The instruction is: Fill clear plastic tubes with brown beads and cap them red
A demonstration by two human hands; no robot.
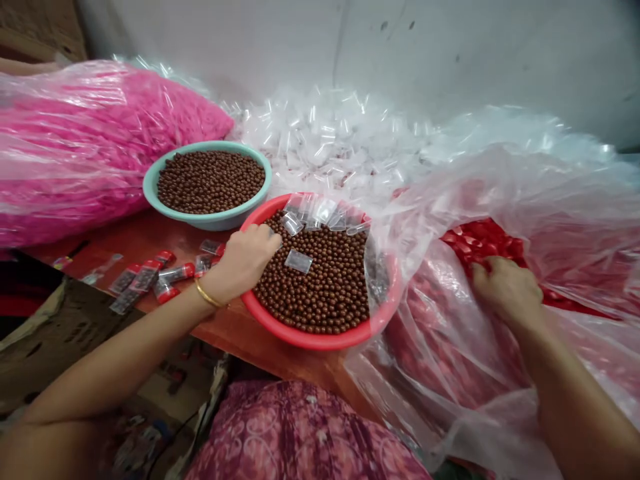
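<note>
My left hand (pixel 246 259), a gold bangle at its wrist, is closed over the left rim of a red basin (pixel 300 339). What its fingers hold is hidden. Brown chocolate-like balls (pixel 320 287) fill the basin, and an empty clear tube (pixel 299 261) lies on top of them. More clear tubes (pixel 320 212) rest along the far rim. Over on the right, my right hand (pixel 507 290) has its fingers curled at the mouth of a clear plastic bag (pixel 450 333), against a heap of red caps (pixel 483 243). Whatever it grips cannot be made out.
Several filled tubes with red caps (pixel 145 277) lie on the red tabletop (pixel 220 330) at left. Behind them stand a pale green basin (pixel 210 219) of brown balls and a bag of pink pieces (pixel 100 133). Clear tubes (pixel 325 133) are heaped along the wall.
</note>
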